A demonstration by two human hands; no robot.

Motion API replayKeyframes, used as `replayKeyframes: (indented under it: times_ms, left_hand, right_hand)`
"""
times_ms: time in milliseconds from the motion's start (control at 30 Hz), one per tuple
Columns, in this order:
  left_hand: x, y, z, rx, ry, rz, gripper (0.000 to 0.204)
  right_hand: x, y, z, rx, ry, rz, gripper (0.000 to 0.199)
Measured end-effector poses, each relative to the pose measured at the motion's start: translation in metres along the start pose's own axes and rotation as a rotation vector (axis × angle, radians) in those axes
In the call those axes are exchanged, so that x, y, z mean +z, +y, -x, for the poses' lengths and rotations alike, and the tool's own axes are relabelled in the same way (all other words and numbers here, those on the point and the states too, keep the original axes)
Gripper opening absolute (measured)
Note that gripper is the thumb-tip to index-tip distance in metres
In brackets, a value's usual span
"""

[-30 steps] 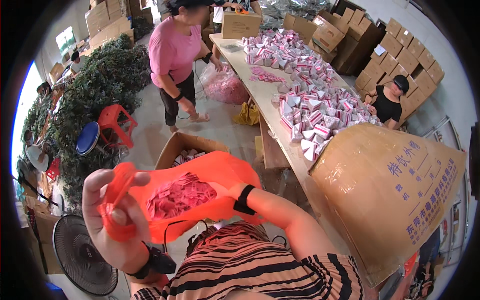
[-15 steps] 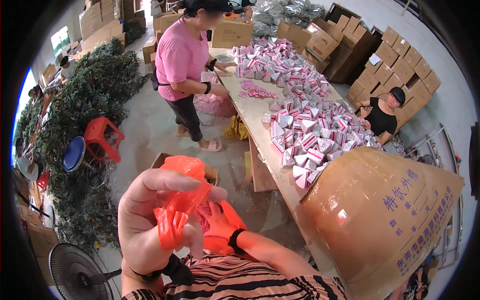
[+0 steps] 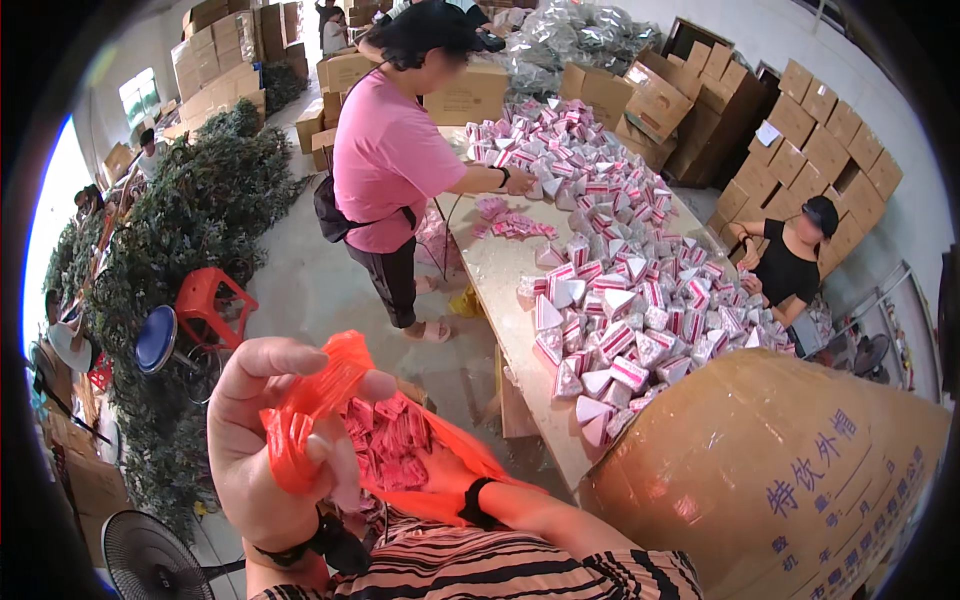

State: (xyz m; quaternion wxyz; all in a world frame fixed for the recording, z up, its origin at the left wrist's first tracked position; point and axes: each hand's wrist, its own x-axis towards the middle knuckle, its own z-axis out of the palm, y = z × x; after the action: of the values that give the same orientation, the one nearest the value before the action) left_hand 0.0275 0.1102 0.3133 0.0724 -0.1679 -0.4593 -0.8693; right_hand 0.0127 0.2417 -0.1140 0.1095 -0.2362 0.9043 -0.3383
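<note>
My left hand (image 3: 262, 440) is raised close to the camera and grips the bunched rim of an orange plastic bag (image 3: 310, 405). The bag (image 3: 450, 460) hangs open below it and holds several small pink-and-white packets (image 3: 385, 445). My right hand is pushed into the bag; only the wrist with a black band (image 3: 472, 500) shows, so its fingers are hidden. A long table (image 3: 510, 300) to my right carries a big heap of pink-and-white triangular packets (image 3: 620, 290).
A large brown cardboard box (image 3: 780, 480) stands at the near right end of the table. A person in a pink shirt (image 3: 385, 165) works at the table's left side, and another in black (image 3: 785, 265) sits on its right. Green foliage (image 3: 190, 220), a red stool (image 3: 205, 300) and a floor fan (image 3: 150, 560) are on my left.
My left hand has pulled the bag's rim up and bunched it tighter. The bag's wide opening has narrowed, and my view has lifted toward the table.
</note>
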Motion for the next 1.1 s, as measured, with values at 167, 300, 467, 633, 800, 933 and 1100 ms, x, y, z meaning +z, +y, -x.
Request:
replayKeyframes:
  times_ms: [167,300,467,633,800,933,1100]
  left_hand:
    - [0.011,-0.011,-0.014,-0.002,0.026,-0.039,0.042]
    - [0.016,-0.019,-0.023,0.025,0.018,-0.063,0.041]
    - [0.008,-0.021,-0.037,0.049,-0.111,-0.002,0.039]
    - [-0.013,-0.013,-0.047,0.015,0.003,-0.011,0.037]
    - [-0.022,-0.022,-0.084,-0.102,-0.060,0.025,0.037]
    - [-0.071,-0.006,-0.107,-0.151,-0.060,0.036,0.036]
    - [-0.072,0.001,-0.144,-0.135,-0.147,0.004,0.030]
  right_hand:
    - [0.014,0.015,-0.006,0.058,-0.072,0.028,0.073]
    - [-0.029,-0.007,-0.012,0.030,-0.284,0.137,0.077]
    - [-0.052,-0.005,-0.019,-0.059,-0.085,0.198,0.077]
    - [-0.036,0.002,-0.036,0.093,-0.182,0.297,0.068]
    - [0.099,0.131,-0.068,-0.312,0.764,1.507,0.061]
    - [0.047,0.078,-0.108,-0.133,0.211,0.709,0.056]
    - [-0.061,0.016,-0.136,0.202,-0.356,-0.301,0.051]
